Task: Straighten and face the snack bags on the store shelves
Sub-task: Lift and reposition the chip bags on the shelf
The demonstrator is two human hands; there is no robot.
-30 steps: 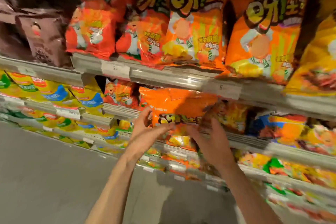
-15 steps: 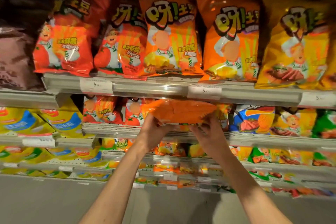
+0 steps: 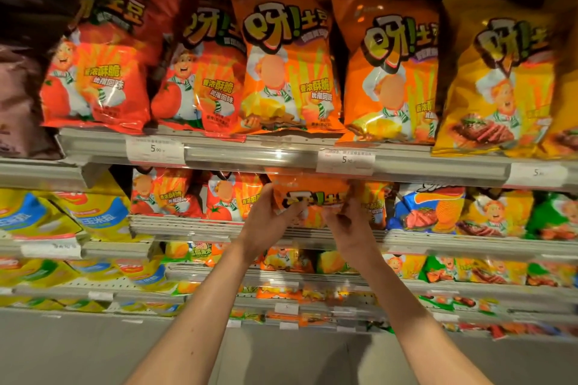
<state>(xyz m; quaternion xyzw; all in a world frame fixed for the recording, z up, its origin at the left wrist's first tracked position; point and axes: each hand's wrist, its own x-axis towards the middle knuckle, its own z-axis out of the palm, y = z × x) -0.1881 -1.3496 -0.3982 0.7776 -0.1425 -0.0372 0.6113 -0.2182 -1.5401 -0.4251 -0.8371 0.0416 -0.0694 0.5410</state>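
Since half a second ago, I see the orange snack bag [image 3: 309,194] turned from flat to nearly upright, its printed front now facing me. Left hand [image 3: 269,225] curls around the bag's left edge; right hand [image 3: 350,225] pinches its right edge. It sits on the second shelf [image 3: 187,226], tucked just under the upper shelf rail [image 3: 250,155], between red tomato bags [image 3: 231,197] and a blue bag [image 3: 428,206]. Price tags [image 3: 345,161] read "5". Packaging is glossy, crinkled foil.

Bag [image 3: 309,194] between hands [image 3: 269,225] — seemingly under shelf [image 3: 250,155].
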